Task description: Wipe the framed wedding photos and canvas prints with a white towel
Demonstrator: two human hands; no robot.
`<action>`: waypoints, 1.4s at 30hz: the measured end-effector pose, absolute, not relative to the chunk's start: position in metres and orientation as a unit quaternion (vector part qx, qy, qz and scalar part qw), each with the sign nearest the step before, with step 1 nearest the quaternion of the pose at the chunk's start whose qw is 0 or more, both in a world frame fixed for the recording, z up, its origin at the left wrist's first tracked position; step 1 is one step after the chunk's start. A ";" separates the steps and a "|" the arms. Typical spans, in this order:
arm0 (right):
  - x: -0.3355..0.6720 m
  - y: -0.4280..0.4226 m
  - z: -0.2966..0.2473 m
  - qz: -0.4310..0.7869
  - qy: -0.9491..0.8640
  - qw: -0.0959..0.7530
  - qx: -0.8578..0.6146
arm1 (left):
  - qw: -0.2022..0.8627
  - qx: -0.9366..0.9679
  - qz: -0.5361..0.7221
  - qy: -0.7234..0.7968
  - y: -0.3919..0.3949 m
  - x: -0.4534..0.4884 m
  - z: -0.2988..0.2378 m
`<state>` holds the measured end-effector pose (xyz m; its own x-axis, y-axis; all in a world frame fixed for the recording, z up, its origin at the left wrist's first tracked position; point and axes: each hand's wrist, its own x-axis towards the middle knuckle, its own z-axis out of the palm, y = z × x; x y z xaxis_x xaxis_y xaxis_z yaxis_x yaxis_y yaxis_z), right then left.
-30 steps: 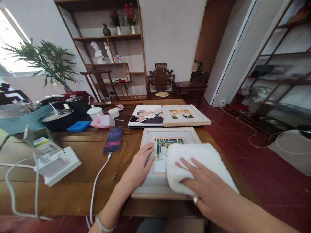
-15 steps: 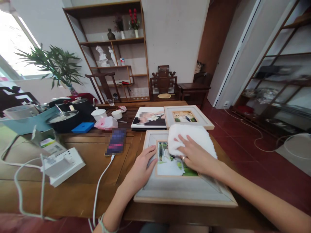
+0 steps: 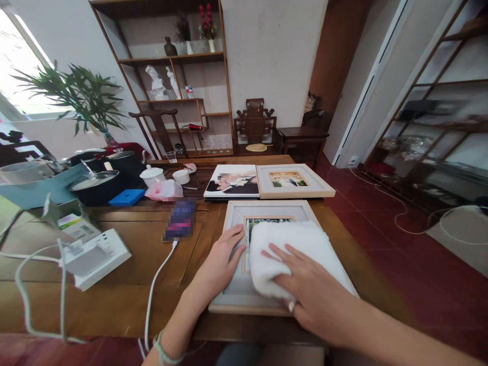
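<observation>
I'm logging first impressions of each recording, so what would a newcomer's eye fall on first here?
Probably the fluffy white cloth under the right hand, covering much of the photo in the nearest picture frame, while the left hand rests on that frame's left side. Next might come the leafy green plant by the window at left, and the red flowers high on the back shelf.

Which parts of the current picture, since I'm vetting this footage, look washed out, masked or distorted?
Head view, upper left: the window glares nearly white; head view, right edge: the shelves lean and look soft; head view, left of centre: the phone is masked by coarse blocks; head view, centre: the right hand is fairly clear.
</observation>
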<state>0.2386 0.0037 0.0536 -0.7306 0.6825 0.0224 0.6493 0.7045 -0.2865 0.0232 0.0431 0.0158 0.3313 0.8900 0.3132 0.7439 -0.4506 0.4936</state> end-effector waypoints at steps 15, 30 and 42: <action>0.234 0.056 0.063 0.080 -0.934 0.062 -0.342 | 0.141 0.798 0.282 0.513 0.041 0.024 0.019; 0.238 0.016 0.054 0.128 -0.901 0.092 -0.404 | 0.142 0.807 0.282 0.500 0.041 0.024 0.017; 0.186 0.063 0.052 0.096 -0.917 0.094 -0.375 | 0.133 0.741 0.382 0.536 0.038 0.022 0.019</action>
<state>0.1860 0.0634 0.0516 -0.7010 0.7059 0.1012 0.6698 0.7004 -0.2464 0.0216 0.0377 0.0186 0.1342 0.8954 0.4245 0.6929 -0.3910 0.6058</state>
